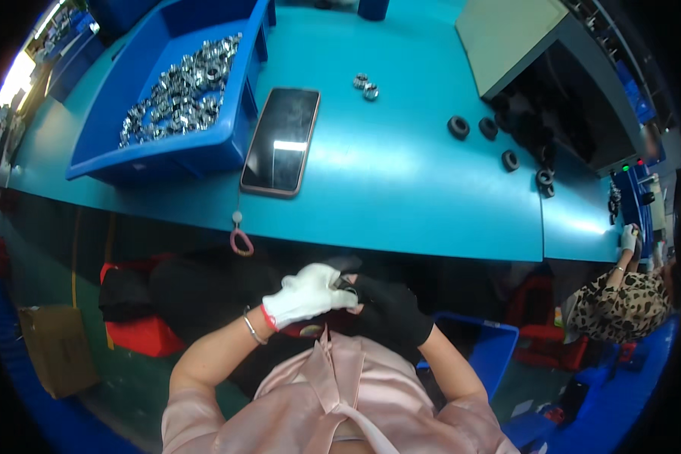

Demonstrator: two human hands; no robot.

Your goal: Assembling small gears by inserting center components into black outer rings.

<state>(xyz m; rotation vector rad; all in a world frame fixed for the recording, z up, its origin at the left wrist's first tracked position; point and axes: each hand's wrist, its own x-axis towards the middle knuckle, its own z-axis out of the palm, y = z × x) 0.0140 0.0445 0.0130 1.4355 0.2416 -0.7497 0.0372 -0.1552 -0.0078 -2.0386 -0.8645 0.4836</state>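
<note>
Your left hand (pixel 303 295), in a white glove, and your right hand (pixel 390 306), in a black glove with bare fingertips, meet in front of your chest, pinching a small part (pixel 348 288) between them. It sits below the near edge of the desk (pixel 408 212), above your lap. The part looks dark with a bright metallic glint; your fingers hide most of its shape.

The desk is smooth turquoise, glossy where light falls. Nearest you lies a phone (pixel 281 144), screen up and dark, its pink loop (pixel 244 253) hanging over the edge. To its left stands a blue bin (pixel 166 160) holding a heap of shiny metal parts (pixel 185 91); two metal fittings (pixel 370 91) sit beyond the phone. Black rings (pixel 511 161) lie scattered toward a pale housing (pixel 507 34) with a dark opening.

Further out, a cardboard box (pixel 57 352) rests on the green floor (pixel 129 386) to your left, and a co-worker (pixel 620 306) in a spotted top works at right.
</note>
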